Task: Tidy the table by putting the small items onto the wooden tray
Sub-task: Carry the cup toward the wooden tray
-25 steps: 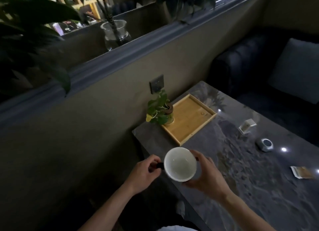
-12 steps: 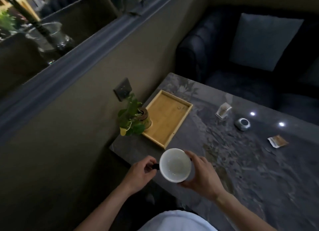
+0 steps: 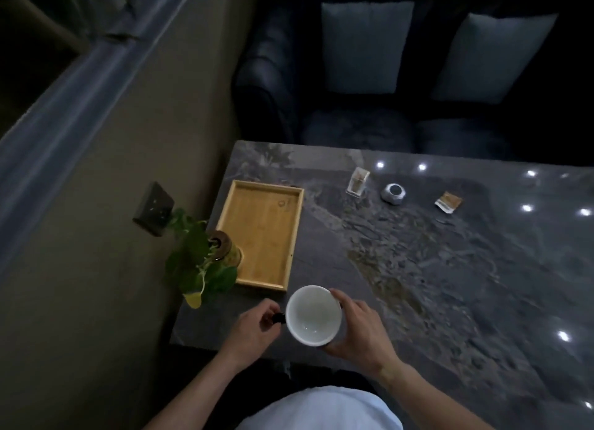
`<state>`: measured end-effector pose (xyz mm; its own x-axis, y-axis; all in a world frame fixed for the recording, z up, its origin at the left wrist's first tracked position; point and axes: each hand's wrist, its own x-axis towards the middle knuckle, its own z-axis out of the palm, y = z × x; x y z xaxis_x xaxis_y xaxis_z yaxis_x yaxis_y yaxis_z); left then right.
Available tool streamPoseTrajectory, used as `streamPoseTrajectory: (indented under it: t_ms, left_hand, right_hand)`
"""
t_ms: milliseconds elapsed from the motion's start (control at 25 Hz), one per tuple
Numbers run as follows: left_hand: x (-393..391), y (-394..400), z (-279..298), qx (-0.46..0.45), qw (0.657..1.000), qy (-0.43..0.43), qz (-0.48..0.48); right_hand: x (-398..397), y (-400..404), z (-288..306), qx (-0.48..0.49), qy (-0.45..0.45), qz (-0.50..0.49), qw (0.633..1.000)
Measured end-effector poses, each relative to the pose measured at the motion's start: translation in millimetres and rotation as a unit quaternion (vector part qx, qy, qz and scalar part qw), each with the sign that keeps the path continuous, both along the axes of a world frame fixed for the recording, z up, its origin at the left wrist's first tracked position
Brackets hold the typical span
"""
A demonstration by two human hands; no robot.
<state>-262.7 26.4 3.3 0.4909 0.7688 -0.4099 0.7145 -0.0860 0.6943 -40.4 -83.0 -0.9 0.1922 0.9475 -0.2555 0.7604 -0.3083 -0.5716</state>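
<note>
- Cup (image 3: 313, 315), white inside with a dark handle, sits low in the frame's centre, held between both hands over the desk (image 3: 450, 285) near its front edge.
- Wooden tray (image 3: 262, 233) lies just above and left of the cup, long axis running up the frame; its near short edge is closest to the left hand.
- Left hand (image 3: 254, 328): fingers pinched on the handle.
- Right hand (image 3: 356, 326): fingers curled round the cup's side.
- Three small items wait at upper right, well apart from the tray: a little box (image 3: 357, 182), a round grey thing (image 3: 392, 193), a packet (image 3: 448, 202).
</note>
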Motion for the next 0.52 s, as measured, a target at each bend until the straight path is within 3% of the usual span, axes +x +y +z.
streamPoseTrajectory:
  t_ms: [520]
  left_hand:
    - [-18, 37, -24, -0.04, 0.995, 0.033, -0.086]
  right_hand:
    - [-45, 2, -19, -0.05, 0.018, -0.099, 0.994]
